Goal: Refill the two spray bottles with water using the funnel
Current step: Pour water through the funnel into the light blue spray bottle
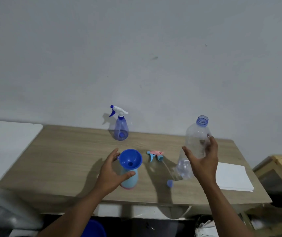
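Tilting, the clear bottle (196, 139) points its open mouth upward (base nearer the person), gripped by the right hand (203, 163); the left hand (109, 175), spread wide, touches the upright spray bottle (130, 180).

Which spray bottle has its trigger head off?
The light blue bottle holding the funnel; the translucent blue bottle by the wall has its sprayer on.

Funnel (130, 159) in front bottle (130, 180) (cap (169, 183) to right)
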{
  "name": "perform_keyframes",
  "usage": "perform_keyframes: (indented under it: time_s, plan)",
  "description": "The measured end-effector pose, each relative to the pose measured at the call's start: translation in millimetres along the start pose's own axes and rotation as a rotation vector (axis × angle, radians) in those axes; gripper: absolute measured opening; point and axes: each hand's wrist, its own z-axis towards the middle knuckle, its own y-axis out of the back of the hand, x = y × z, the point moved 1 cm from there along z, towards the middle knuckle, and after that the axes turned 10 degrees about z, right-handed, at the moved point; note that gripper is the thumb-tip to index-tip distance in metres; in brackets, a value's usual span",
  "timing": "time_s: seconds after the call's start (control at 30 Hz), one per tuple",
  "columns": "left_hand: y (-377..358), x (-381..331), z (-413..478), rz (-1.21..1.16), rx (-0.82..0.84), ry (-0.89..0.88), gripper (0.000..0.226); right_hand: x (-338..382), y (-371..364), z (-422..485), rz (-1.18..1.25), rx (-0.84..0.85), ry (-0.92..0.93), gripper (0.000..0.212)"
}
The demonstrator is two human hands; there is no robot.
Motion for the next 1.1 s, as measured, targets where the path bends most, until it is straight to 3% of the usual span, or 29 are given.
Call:
perform_keyframes:
  time_s: [0.13,0.33,0.5,0.6,0.77,0.9,1.1]
  plan:
    - [0,-16,7,0.049,0.073,-0.020,0.111,40,-5,-1,-0.167,0.220,0.190,0.094]
    - [2,-26,12,0.108,0.074,-0.052,0.098,65,-17,-6,-0.574,0.662,0.217,0.101]
    - [7,-30,12,0.151,0.086,-0.071,0.087,77,-27,-9,-0.958,0.890,0.327,0.098]
    - [8,-31,12,0.175,0.102,-0.086,0.082,81,-33,-9,-1.030,0.934,0.364,0.097]
    - [9,-32,12,0.175,0.115,-0.077,0.095,80,-38,-5,-1.096,0.941,0.391,0.099]
    - [8,-35,12,0.186,0.071,-0.089,0.081,78,-41,-3,-1.157,0.947,0.434,0.100]
    - [10,-38,12,0.175,0.070,-0.098,0.080,80,-42,-2,-1.210,0.947,0.494,0.100]
